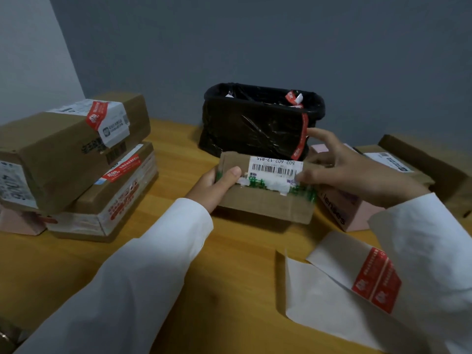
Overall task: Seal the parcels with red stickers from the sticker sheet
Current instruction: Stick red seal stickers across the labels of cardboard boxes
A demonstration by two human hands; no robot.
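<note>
Parcel (265, 195) sits mid-table, at twelve o'clock from the person, just in front of the black bin (255, 121). The left hand (217, 183) grips its left end, thumb curled over the top edge. The right hand (357, 172) rests on the right end, fingers loosely spread, fingertips (301, 178) touching the white label (275, 168); whether they pinch anything cannot be told. No red sticker shows on this parcel. The sheet (332, 284) lies at four o'clock, two red stickers (375, 282) left on it beside the right sleeve. Sealed boxes (76, 154) are stacked at ten o'clock. Risks, as a judgement: the sleeve could drag or crease the sheet, and torn green tape along the seam may keep a sticker from bonding flat.
</note>
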